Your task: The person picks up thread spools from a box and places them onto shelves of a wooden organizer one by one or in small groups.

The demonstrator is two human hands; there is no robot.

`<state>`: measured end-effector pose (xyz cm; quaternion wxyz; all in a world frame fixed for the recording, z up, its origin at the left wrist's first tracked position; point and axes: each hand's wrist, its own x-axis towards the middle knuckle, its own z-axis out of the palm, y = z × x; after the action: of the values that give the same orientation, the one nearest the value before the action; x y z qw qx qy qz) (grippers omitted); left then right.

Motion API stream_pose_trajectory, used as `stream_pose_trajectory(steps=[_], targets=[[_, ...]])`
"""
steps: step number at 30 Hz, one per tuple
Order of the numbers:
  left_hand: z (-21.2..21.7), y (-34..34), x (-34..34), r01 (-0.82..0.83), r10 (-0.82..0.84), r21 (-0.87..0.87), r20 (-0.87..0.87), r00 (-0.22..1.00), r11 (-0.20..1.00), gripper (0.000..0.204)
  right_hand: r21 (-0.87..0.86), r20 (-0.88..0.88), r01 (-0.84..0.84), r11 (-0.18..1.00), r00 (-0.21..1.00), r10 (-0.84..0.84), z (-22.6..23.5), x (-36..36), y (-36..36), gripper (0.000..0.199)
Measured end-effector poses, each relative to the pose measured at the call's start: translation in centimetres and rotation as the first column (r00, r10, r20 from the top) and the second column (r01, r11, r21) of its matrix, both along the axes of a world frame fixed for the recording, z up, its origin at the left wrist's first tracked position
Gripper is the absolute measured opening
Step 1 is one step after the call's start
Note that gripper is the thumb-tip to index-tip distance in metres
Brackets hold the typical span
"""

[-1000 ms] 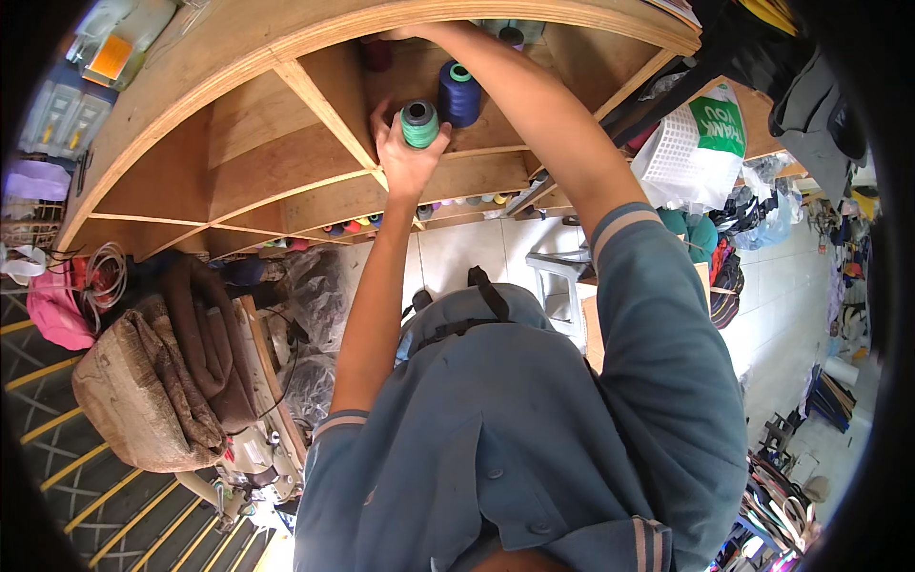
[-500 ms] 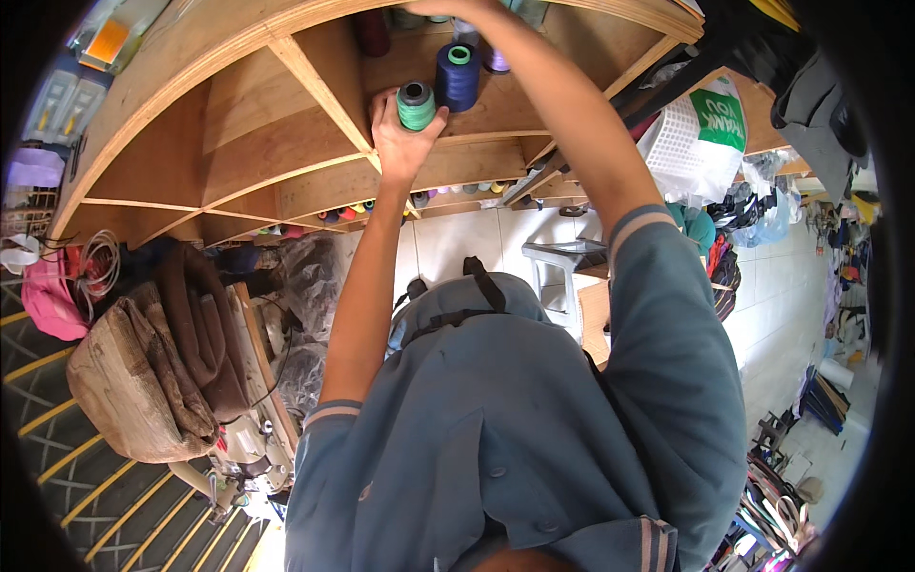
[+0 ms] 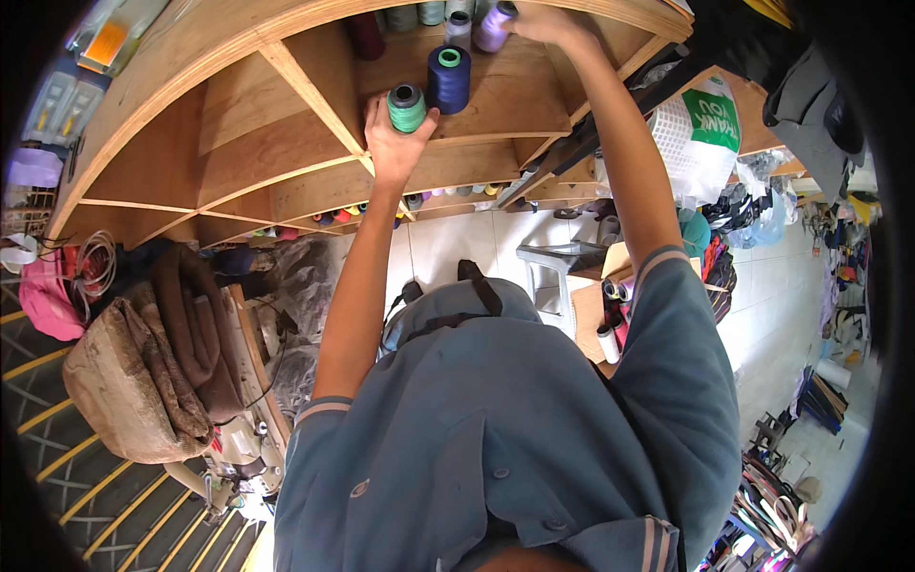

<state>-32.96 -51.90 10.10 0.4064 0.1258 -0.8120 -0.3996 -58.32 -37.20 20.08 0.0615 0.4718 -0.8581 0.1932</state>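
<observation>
My left hand is wrapped round a green thread spool, upright at the front edge of a wooden shelf compartment. Just right of it a dark blue thread spool stands by itself on the shelf board. Farther in, my right hand has its fingers closed on a purple thread spool, which leans a little. Beside that one is a grey spool. Other spools, one of them dark red, form a row toward the back, partly cut off by the frame's upper edge.
More compartments adjoin on the left, and small coloured spools line a lower shelf. Below my right arm are a grey stool and a cardboard box with several spools. A white plastic bag hangs right; folded brown cloth lies left.
My right hand has drawn back to the right from the back row and now grips the purple spool. The left hand keeps hold of the green spool; the view has shifted slightly.
</observation>
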Motion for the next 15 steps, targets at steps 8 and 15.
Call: stream_pose_trajectory(steps=[8,15], targets=[[-0.1,-0.4,0.1,-0.011,0.009,-0.049,-0.042,0.999,0.999,0.036,-0.053,0.056,-0.013,0.999,0.998,0.016,1.6,-0.3,-5.2,0.040],[-0.1,-0.5,0.1,0.002,-0.003,-0.041,-0.038,0.999,0.999,0.039,-0.041,0.117,-0.087,0.995,0.989,0.091,1.3,0.2,-10.0,0.038]])
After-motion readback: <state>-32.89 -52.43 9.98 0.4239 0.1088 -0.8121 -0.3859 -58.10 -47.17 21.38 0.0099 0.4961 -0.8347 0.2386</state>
